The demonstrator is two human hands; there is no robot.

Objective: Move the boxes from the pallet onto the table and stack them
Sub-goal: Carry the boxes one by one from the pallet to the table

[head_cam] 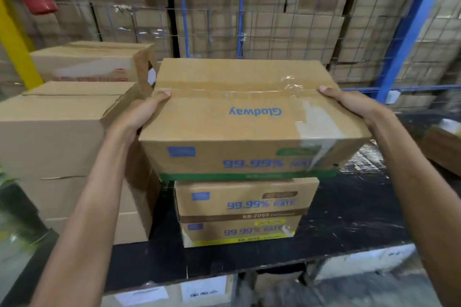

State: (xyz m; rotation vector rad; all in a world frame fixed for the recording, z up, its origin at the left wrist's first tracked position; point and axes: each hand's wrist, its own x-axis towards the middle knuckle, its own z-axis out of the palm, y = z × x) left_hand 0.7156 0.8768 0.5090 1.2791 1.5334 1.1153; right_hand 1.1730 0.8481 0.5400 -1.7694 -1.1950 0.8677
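Right now both hands grip the green-band box (249,117) by its short ends: left hand (142,113) w/ thumb on the top edge, right hand (349,103) likewise. Box sits level on or just over a stack of two similar boxes, brown-band box (245,200) atop yellow-band box (239,232), on the black table (349,227). Bigger plain cartons (62,132) stand just to the left.
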